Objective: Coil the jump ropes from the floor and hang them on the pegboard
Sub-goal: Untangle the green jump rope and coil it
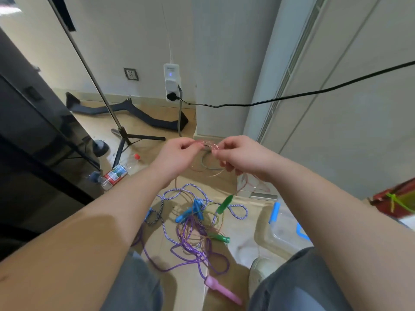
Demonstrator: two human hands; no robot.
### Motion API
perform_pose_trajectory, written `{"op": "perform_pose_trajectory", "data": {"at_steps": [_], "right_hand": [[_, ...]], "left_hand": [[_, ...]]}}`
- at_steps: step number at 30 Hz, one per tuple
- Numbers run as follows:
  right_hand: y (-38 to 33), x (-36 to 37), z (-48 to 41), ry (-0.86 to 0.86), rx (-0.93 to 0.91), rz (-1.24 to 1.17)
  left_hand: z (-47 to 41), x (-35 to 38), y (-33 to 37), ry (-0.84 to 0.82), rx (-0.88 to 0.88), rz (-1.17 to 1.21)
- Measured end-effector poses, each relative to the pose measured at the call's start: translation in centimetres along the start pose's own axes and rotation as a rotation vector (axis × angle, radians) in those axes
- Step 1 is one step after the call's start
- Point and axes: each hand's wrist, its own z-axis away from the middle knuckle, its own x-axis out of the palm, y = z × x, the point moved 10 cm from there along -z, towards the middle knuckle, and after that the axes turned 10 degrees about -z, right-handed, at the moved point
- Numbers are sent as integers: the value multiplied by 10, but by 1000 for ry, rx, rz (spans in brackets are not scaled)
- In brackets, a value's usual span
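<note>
Head view: left grip and right grip pinch one clear rope, part-coiled; other ropes lie tangled on floor.

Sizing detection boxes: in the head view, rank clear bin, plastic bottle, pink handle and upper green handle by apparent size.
1. clear bin
2. plastic bottle
3. pink handle: close to the bottle in length and nearer the camera, so this order is unsure
4. upper green handle
</note>
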Motion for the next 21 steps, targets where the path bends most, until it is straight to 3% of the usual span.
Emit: {"op": "perform_pose_trajectory", "data": {"at_steps": [7, 11, 16, 21], "right_hand": [[28, -23, -3, -20, 105, 160], [37, -30, -2, 14, 142, 172], [46, -38, -2, 82, 151, 114], [51, -23, 4, -49, 171, 142]], "left_hand": [[-2, -5, -11, -72, -14, -1], [4, -2, -12, -202, -30, 49], [2, -14, -29, -81, -115, -26], [3, -12, -34, -54, -214, 246]]}}
